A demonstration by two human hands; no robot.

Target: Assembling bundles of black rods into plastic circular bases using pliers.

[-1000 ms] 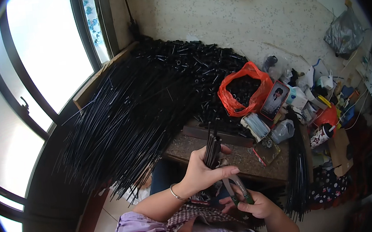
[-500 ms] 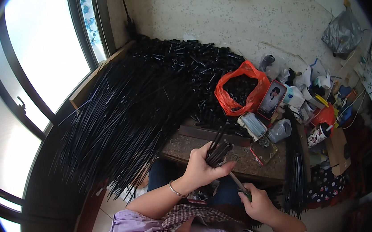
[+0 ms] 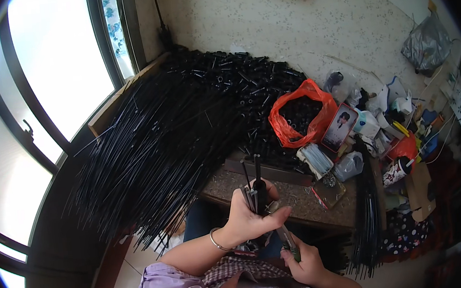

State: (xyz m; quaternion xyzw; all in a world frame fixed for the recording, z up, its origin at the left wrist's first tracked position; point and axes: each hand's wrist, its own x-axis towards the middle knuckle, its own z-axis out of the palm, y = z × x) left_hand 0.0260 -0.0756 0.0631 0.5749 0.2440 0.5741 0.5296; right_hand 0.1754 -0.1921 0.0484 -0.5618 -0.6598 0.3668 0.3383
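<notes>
My left hand [image 3: 251,214] grips a small bunch of thin black rods [image 3: 255,181], held upright over the front edge of a worn workbench [image 3: 297,201]. My right hand [image 3: 307,263] sits lower, close to my body, closed around a tool with a dark handle [image 3: 285,238] that points up toward the base of the bunch. A bracelet is on my left wrist. A big fan of long black rods [image 3: 153,151] spreads to the left of my hands.
An orange plastic bag [image 3: 301,116] of small black parts stands behind the bench, beside a heap of black tubes [image 3: 241,82]. Clutter of packets, bottles and a small picture card [image 3: 341,126] fills the right. Another black bundle [image 3: 366,214] hangs off the right. Windows are at left.
My left hand has brought the bunch of rods from a tilt to upright. My right hand with the tool stays low under it.
</notes>
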